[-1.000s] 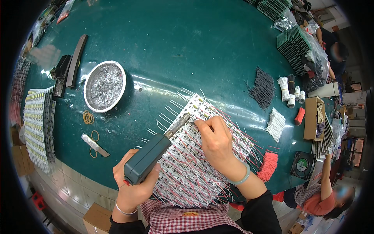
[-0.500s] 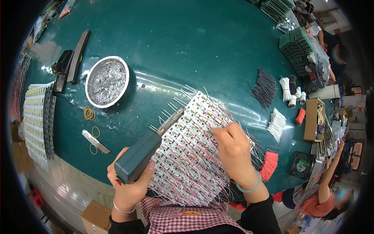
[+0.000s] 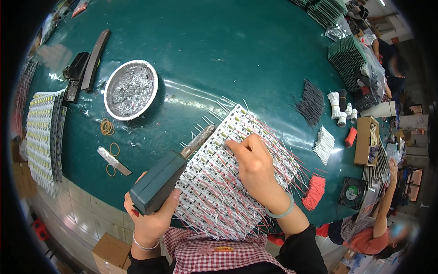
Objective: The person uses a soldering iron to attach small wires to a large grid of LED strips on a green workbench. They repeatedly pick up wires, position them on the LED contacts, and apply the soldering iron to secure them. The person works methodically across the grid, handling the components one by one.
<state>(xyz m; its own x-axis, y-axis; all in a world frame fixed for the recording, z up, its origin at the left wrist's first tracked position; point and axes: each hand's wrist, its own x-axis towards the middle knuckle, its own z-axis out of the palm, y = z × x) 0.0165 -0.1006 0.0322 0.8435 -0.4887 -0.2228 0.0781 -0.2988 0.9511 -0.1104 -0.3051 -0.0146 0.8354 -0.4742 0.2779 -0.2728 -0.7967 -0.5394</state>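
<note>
At the near edge of the table, the circuit-board panel lay beneath the right hand, its fingertips together, contents indiscernible, while the left hand clamped the green tool, presumably to aim its tip.

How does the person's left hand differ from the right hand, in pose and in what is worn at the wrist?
The left hand grips a dark green tool; the right hand is curled over the wired panel, and whether it pinches a wire is hidden. The left hand has a thin whitish band at its wrist; the right hand has a thicker, pale green bangle. Both hands are ungloved.
</note>
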